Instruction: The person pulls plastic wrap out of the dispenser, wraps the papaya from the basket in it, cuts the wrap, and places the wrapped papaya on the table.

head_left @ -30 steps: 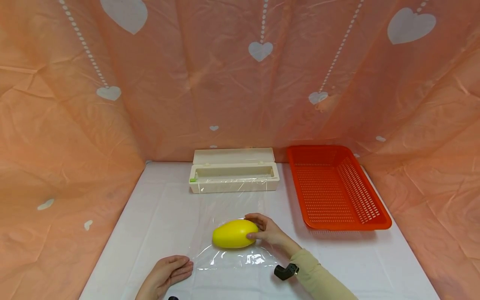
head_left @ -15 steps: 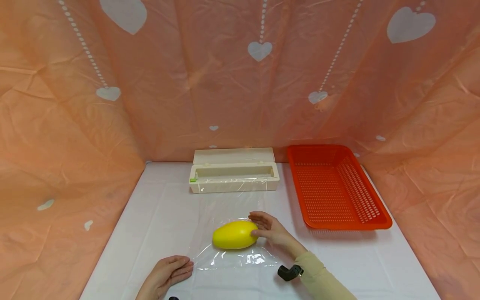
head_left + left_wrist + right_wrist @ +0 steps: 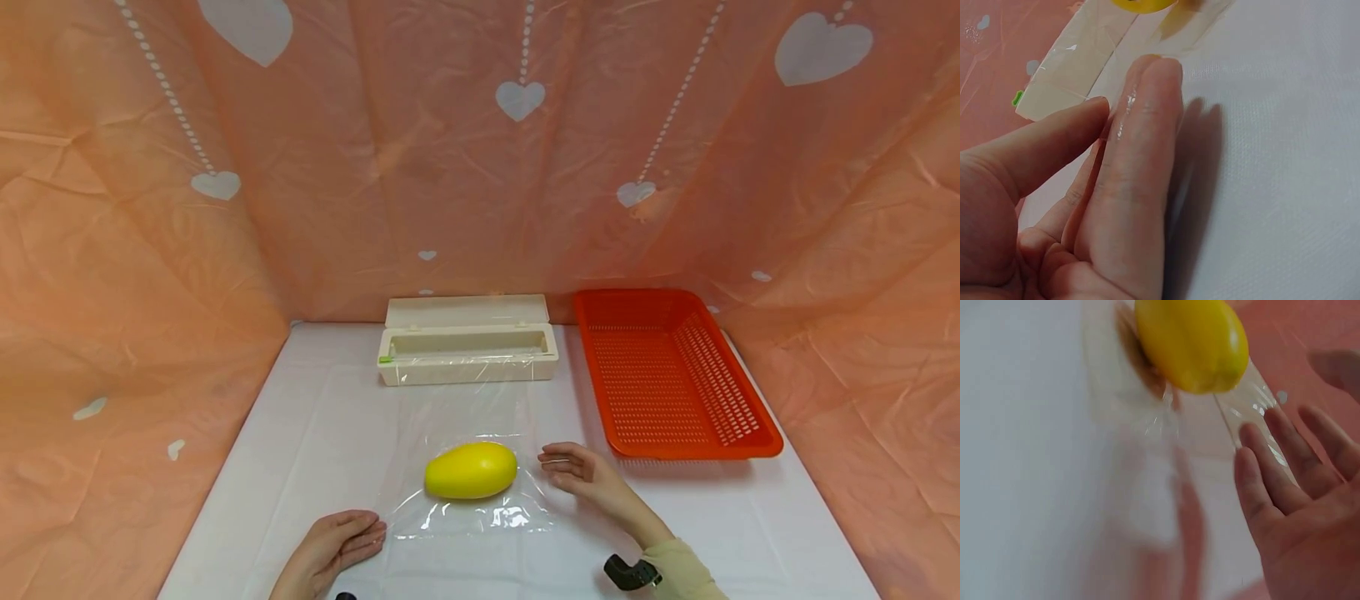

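Observation:
A smooth yellow papaya lies on a clear sheet of plastic wrap, which runs back to an open white dispenser box. At the sheet's near left corner is my left hand, its thumb against the side of the straight fingers with film between them; the film glints on the fingers in the left wrist view. My right hand is just right of the papaya and apart from it, fingers spread and holding nothing. The right wrist view shows the papaya beyond those fingertips.
An orange-red perforated basket stands at the back right of the white-covered table. The dispenser's lid is raised at the back. A pink cloth with white hearts hangs around the table.
My right hand has let go of the papaya and drawn away to the right. The papaya lies almost where it was. My left hand has stayed in place.

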A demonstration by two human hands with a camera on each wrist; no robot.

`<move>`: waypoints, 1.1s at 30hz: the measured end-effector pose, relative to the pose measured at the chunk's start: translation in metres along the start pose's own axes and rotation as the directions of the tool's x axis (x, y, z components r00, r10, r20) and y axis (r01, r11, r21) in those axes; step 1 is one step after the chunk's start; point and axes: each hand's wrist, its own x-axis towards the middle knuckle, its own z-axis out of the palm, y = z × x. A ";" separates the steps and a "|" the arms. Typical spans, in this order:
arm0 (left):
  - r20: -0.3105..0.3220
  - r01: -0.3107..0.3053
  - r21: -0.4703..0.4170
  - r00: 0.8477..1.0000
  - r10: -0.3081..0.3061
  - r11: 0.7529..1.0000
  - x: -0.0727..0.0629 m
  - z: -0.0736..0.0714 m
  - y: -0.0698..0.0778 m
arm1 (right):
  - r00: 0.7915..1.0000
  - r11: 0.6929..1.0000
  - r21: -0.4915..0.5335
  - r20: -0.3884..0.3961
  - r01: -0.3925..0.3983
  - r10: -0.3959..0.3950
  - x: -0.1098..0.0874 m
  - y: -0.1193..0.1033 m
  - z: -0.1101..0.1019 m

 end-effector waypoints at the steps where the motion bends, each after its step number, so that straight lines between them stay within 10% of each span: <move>1: 0.001 0.000 -0.003 1.000 0.000 1.000 0.000 0.000 0.000 | 1.000 1.000 0.005 0.019 -0.018 0.018 -0.004 0.000 -0.002; 12: 0.027 0.019 -0.052 0.999 -0.018 0.998 -0.001 0.000 0.000 | 0.986 0.975 -0.215 0.166 0.054 -0.018 -0.021 0.016 -0.005; 24: 0.034 0.013 -0.082 0.999 -0.011 0.997 -0.002 -0.001 0.002 | 0.979 0.743 -0.639 0.175 0.196 -0.107 -0.016 0.026 0.013; 33: 0.045 0.006 -0.114 0.999 -0.001 0.994 -0.004 -0.003 0.000 | 0.972 0.746 -0.627 0.196 0.225 -0.128 -0.017 0.025 0.014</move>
